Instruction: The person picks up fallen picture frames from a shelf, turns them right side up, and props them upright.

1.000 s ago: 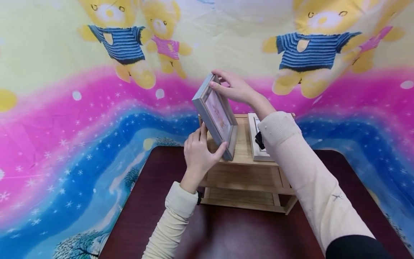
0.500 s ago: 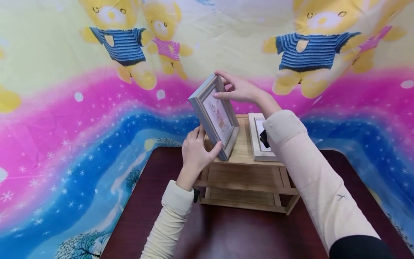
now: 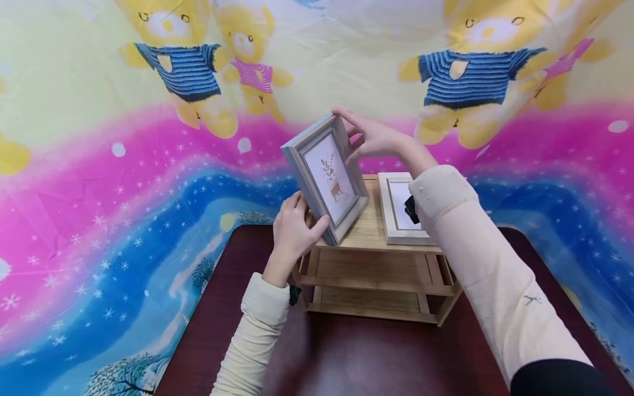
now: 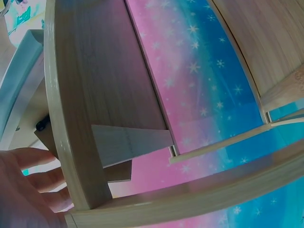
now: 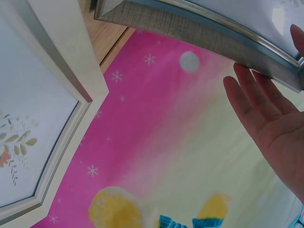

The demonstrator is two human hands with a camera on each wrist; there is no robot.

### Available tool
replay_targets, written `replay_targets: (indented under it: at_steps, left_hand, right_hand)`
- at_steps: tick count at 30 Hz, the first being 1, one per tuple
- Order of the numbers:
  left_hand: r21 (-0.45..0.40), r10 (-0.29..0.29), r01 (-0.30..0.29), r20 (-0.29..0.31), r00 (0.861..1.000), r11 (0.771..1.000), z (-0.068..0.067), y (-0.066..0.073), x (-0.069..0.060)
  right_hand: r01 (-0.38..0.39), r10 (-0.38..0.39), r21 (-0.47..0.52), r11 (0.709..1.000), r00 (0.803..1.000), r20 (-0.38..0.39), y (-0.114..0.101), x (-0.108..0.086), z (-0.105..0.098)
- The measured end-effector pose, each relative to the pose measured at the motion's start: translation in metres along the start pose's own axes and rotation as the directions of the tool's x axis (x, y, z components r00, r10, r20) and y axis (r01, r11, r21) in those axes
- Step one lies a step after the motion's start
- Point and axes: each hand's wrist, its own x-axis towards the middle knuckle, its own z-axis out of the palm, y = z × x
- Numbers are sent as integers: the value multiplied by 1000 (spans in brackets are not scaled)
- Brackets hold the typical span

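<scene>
Left hand (image 3: 295,228) and right hand (image 3: 380,138) clamped on tilted grey rectangular picture frame (image 3: 329,179), left over light-wood tiered rack (image 3: 371,269).
Dark-red table (image 3: 371,357), pink-blue bear-print backdrop (image 3: 327,66) far; frame turned more face-on than earlier.

Loc: indoor set, rm type unclear — bear-print backdrop (image 3: 317,71) | dk tbl (image 3: 381,363) | wdn rack (image 3: 376,286)

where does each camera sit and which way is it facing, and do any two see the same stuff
Head: worn on the head, facing forward and down; left hand, right hand and sleeves show, with a wooden rack.
Left wrist: on that wrist, facing the rack; part of the left hand shows at lower left.
Right wrist: on that wrist, facing the backdrop; part of the right hand shows at right.
Shared: head and right wrist both show the gray frame and white frame.
</scene>
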Motion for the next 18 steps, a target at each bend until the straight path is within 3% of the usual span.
replay_targets:
  at_steps: [8,18]
  left_hand:
    - [-42,-15,17,43,999,999,-4,-4,3]
    - [-172,-12,27,88,996,985,-6,-15,7]
  right_hand:
    - [-34,33,19,999,999,32,1,-6,-3]
    - [-47,47,18,999,999,24,5,-11,-6]
